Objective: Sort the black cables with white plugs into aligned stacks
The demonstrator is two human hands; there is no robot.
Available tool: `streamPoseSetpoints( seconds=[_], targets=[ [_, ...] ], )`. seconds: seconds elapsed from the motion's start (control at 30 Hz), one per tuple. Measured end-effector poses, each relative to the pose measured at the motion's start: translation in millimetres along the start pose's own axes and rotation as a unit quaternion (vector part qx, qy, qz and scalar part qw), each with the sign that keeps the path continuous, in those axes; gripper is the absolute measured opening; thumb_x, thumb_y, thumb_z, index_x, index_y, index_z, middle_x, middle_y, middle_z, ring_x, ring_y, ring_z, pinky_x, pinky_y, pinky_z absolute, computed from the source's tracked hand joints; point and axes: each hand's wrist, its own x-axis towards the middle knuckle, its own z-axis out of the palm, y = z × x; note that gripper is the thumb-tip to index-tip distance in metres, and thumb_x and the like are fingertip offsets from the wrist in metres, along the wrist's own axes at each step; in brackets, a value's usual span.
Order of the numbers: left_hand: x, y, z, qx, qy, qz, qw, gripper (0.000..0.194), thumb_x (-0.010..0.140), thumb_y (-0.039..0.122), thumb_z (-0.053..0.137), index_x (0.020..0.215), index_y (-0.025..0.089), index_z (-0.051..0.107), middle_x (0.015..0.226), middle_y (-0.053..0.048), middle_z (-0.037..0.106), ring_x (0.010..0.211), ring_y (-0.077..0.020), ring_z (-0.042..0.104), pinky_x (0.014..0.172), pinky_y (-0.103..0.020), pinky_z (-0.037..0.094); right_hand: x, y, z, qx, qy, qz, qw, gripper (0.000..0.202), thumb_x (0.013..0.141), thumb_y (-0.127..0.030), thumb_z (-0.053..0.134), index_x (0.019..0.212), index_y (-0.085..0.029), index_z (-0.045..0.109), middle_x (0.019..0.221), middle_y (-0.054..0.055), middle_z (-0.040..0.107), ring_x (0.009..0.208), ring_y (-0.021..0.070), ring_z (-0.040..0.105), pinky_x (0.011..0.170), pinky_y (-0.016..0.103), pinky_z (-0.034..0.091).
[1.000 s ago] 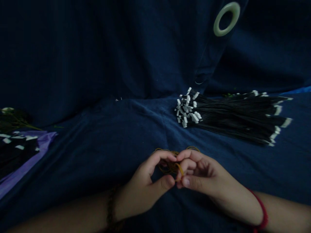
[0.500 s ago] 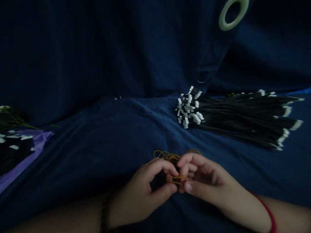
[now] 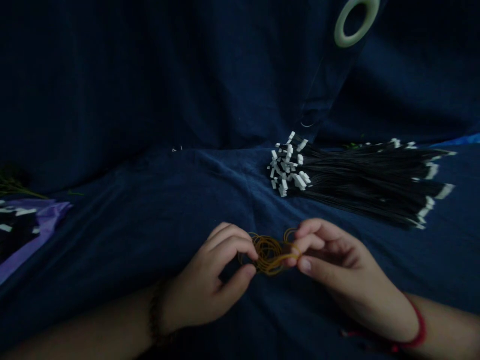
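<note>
At the far left edge of the dark blue cloth [image 3: 157, 210], a purple plastic sheet [image 3: 45, 225] lies spread out, and on it rests a heap of black strands with small white ends [image 3: 17, 227], only partly in view and too dim to make out further. Toward the middle, low in the view, the left hand [image 3: 210, 280] curls with a dark beaded band around its wrist; its thumb and forefinger are pinched together on the left side of a tangle of yellow-brown rubber bands [image 3: 268, 252]. That tangle sits between the two hands, just above the cloth, with a few loose loops lying on the fabric just behind it. The right hand [image 3: 337, 270], with a red cord around its wrist, closes thumb and forefinger on the right side of the same tangle. Farther back and to the right, a thick bundle of black wires [image 3: 367, 182] lies flat on the cloth, white connectors [image 3: 287, 167] fanned out at its left end and more white tips at its right. Above it, near the top edge, a pale green ring [image 3: 356, 22] is set in the hanging blue fabric.
</note>
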Motion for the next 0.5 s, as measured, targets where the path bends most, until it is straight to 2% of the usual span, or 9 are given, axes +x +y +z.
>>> streamPoseSetpoints(
  seconds=[0.07, 0.1, 0.17, 0.27, 0.37, 0.5],
  targets=[
    [2, -2, -1.6, 0.098, -0.021, -0.005, 0.995, 0.017, 0.081, 0.012, 0.054, 0.096, 0.020, 0.056, 0.098, -0.003, 0.057, 0.099, -0.0181, 0.048, 0.089, -0.036, 0.036, 3, -3, -5, -0.014, 0.036, -0.032, 0.999, 0.022, 0.078, -0.014, 0.068, 0.095, -0.024, 0.060, 0.083, -0.001, 0.070, 0.081, 0.0099, 0.065, 0.077, 0.022, 0.050],
    [3, -2, -1.2, 0.138, -0.040, -0.015, 0.989, 0.017, 0.080, 0.015, 0.056, 0.096, 0.021, 0.057, 0.102, -0.003, 0.058, 0.103, -0.0201, 0.047, 0.091, -0.040, 0.033, 5, -4, -7, -0.019, 0.048, -0.036, 0.998, 0.023, 0.078, -0.015, 0.069, 0.097, -0.024, 0.060, 0.087, -0.001, 0.070, 0.081, 0.0104, 0.065, 0.074, 0.021, 0.051],
    [3, -2, 0.8, 0.191, -0.076, -0.029, 0.978, 0.018, 0.079, 0.022, 0.059, 0.097, 0.024, 0.060, 0.109, -0.002, 0.057, 0.109, -0.0233, 0.044, 0.094, -0.044, 0.027, 9, -4, -10, -0.019, 0.061, -0.030, 0.998, 0.027, 0.077, -0.016, 0.069, 0.101, -0.026, 0.059, 0.092, 0.000, 0.070, 0.080, 0.0109, 0.065, 0.062, 0.017, 0.049],
    [2, -2, 3.3, 0.219, -0.093, -0.030, 0.971, 0.021, 0.084, 0.024, 0.055, 0.104, 0.027, 0.059, 0.113, -0.001, 0.057, 0.110, -0.0233, 0.043, 0.094, -0.045, 0.025, 13, -3, -10, -0.005, 0.055, -0.005, 0.998, 0.031, 0.078, -0.018, 0.069, 0.105, -0.026, 0.056, 0.085, 0.000, 0.070, 0.074, 0.0110, 0.064, 0.046, 0.012, 0.043],
    [1, -2, 3.9, 0.234, -0.109, -0.010, 0.966, 0.026, 0.086, 0.023, 0.052, 0.111, 0.030, 0.056, 0.120, -0.002, 0.054, 0.111, -0.0238, 0.041, 0.092, -0.044, 0.026, 13, -2, -8, 0.015, 0.034, 0.015, 0.999, 0.030, 0.081, -0.021, 0.064, 0.109, -0.024, 0.054, 0.086, 0.004, 0.070, 0.077, 0.0130, 0.064, 0.047, 0.015, 0.044],
    [1, -3, 3.9, 0.226, -0.119, 0.006, 0.967, 0.016, 0.088, 0.023, 0.051, 0.100, 0.027, 0.060, 0.117, -0.002, 0.055, 0.112, -0.0242, 0.041, 0.092, -0.044, 0.025, 9, 0, -8, 0.011, -0.006, 0.018, 1.000, 0.031, 0.086, -0.022, 0.059, 0.115, -0.022, 0.050, 0.106, 0.010, 0.067, 0.094, 0.0177, 0.064, 0.056, 0.019, 0.048]
  ],
)
